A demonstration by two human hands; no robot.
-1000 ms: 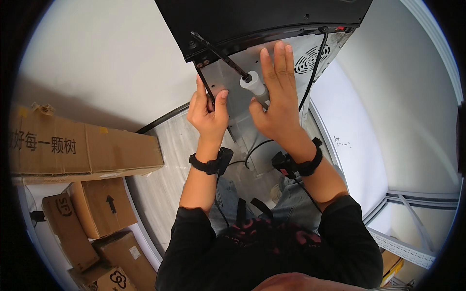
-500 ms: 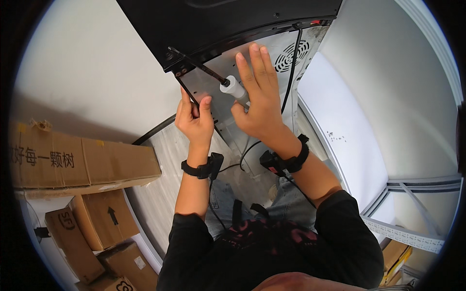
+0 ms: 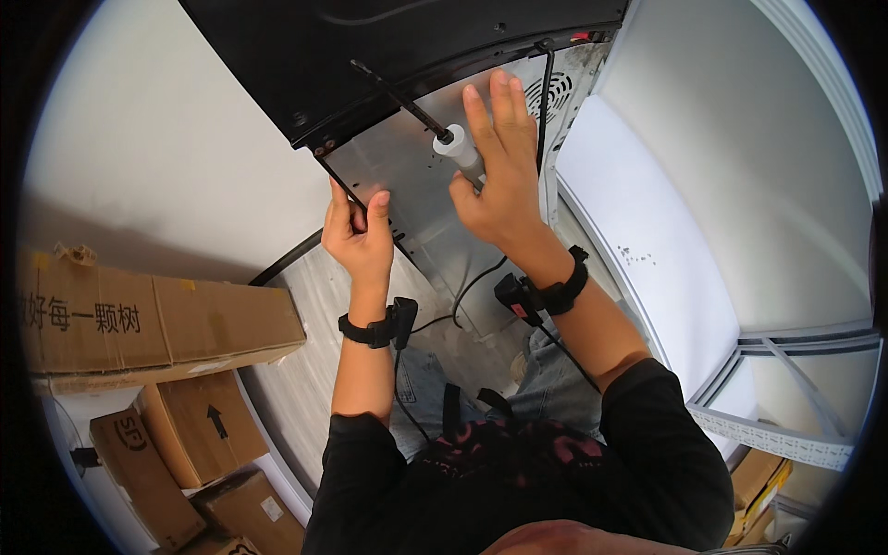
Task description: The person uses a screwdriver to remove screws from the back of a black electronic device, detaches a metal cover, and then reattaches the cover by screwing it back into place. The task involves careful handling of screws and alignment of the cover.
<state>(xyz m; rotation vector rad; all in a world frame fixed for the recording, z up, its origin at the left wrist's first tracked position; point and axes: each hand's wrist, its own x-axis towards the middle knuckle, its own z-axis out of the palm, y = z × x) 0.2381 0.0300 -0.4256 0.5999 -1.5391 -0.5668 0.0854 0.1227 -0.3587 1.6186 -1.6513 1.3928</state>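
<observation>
A large boxy appliance with a black upper shell and a bare metal lower panel stands in front of me. My left hand is at the panel's left edge, its fingers curled around the edge and partly hidden, its thumb raised. My right hand lies against the panel with fingers stretched upward. Between its thumb and palm sits a screwdriver with a pale whitish handle and a dark shaft. The shaft points up and left across the shell's lower edge. The handle's lower end is hidden by my hand.
A black cable runs down beside a round vent. Cardboard boxes are stacked at the left. White walls rise on both sides, with a metal rack at the right. Black wrist straps with cords are on my forearms.
The appliance has shifted slightly left in view, its left corner also lower. My left hand has moved left with its edge. The screwdriver has moved a little right within my right hand.
</observation>
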